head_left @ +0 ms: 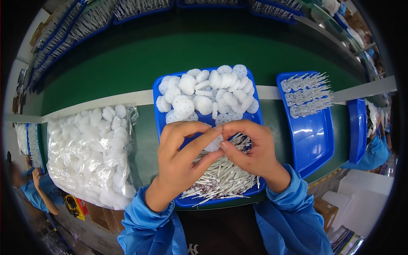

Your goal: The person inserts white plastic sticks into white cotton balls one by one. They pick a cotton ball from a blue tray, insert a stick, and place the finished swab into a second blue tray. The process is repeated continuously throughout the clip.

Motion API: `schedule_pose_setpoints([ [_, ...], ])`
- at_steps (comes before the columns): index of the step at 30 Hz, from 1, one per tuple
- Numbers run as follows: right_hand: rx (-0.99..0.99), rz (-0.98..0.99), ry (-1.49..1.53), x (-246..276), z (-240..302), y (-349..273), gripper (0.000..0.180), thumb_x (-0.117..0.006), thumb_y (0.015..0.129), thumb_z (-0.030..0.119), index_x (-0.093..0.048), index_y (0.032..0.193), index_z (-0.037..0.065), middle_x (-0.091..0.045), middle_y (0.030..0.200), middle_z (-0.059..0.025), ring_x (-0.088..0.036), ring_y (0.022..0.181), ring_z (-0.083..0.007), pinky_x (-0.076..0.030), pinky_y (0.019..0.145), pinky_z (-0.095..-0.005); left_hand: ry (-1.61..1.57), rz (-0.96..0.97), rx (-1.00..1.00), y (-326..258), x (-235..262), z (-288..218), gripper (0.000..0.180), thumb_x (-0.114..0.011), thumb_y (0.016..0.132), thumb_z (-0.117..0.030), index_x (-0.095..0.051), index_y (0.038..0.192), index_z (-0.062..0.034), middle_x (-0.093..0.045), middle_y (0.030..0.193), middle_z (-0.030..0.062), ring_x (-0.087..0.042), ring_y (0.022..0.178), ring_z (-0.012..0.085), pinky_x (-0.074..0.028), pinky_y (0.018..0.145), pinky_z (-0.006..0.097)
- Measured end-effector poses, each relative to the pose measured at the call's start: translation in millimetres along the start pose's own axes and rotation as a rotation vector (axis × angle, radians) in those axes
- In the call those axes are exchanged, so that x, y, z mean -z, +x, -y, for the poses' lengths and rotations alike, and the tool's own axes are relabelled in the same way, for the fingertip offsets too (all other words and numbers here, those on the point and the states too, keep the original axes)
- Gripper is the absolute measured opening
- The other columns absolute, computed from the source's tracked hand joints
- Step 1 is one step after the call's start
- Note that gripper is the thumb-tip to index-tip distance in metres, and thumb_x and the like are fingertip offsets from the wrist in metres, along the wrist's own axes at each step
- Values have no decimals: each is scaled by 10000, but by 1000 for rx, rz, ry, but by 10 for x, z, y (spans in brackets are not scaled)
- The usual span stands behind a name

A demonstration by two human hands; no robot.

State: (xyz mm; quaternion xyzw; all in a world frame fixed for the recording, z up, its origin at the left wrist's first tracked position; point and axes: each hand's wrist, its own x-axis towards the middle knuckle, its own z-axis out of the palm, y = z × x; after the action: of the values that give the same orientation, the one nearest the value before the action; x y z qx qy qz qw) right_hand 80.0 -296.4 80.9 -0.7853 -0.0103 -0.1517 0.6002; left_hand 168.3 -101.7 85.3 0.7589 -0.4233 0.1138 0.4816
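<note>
Over the middle of a blue tray (160, 121), my two hands meet at a small white round disc (213, 143). My left hand (180, 155) pinches its left side with thumb and fingers. From the other side, the thumb and forefinger of my right hand (257, 148) press on the disc's edge; whether a stick is in them too is hidden. Many white discs (184, 106), some speckled with small dots, are heaped in the tray's far half. Beneath my hands lies a loose pile of thin white sticks (221, 180).
To the right, a blue tray (312, 136) carries rows of discs with sticks (307, 94) at its far end. A clear bag of white discs (89, 157) lies left. More filled trays (142, 10) line the far edge. Co-workers in blue sleeves (374, 148) sit on both sides.
</note>
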Motion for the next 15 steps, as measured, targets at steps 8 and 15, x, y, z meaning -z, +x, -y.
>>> schedule_pose_setpoints([
  [8, -96, 6, 246, 85, -54, -58, 288, -829, 943, -18, -755, 1221, -32, -828, 1079, -113, -792, 977, -136, -618, 869, -293, -43, 1, -17, 32, 43, 0, 595, -981, 696, -177, -808, 1254, -67, -813, 1193, 74, -699, 1026, 271, -570, 859, 383],
  [15, -229, 33, 229, 118, 22, 4, 192, -813, 955, -36, -716, 1121, -22, -815, 1006, -85, -783, 953, -116, -608, 853, -274, -14, 24, -85, 16, 15, 32, 558, -974, 712, -172, -798, 1226, -47, -825, 1217, 106, -710, 1034, 300, -569, 894, 378],
])
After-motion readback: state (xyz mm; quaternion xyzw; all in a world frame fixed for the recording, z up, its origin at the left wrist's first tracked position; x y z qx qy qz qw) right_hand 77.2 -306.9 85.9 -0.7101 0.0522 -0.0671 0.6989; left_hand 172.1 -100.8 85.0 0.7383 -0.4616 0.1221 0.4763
